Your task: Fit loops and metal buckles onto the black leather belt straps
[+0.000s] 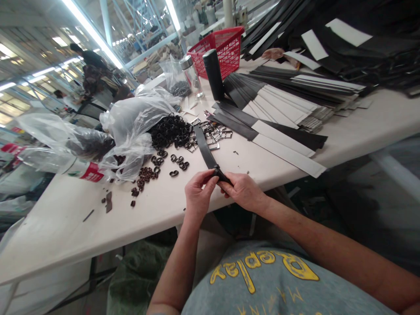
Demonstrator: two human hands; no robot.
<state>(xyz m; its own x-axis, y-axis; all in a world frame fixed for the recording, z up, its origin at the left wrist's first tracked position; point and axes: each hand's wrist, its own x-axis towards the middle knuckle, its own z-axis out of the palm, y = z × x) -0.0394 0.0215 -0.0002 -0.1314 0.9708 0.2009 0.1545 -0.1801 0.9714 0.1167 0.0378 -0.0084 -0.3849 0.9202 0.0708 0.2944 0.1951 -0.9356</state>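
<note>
Near the table's front edge, a black strap (pixel 205 149) runs from my fingers toward the pile of metal buckles (pixel 213 133). My left hand (pixel 198 190) pinches it between thumb and fingertips, by a small dark loop (pixel 216 168) on the strap. Just to the right, my right hand (pixel 244 190) is closed around the strap's near end, which is mostly hidden by the fingers. Beyond my hands lies a heap of black loops (pixel 170 131), with several loose ones and a scatter of brown loops (pixel 147 174) to the left.
White-backed black strips (pixel 282 107) lie stacked on the right of the table (pixel 157 218). Farther back stand a red basket (pixel 215 48), a black flask (pixel 213 74) and a clear bottle (pixel 193 76). Plastic bags (pixel 127 118) and a lying bottle (pixel 59 164) occupy the left.
</note>
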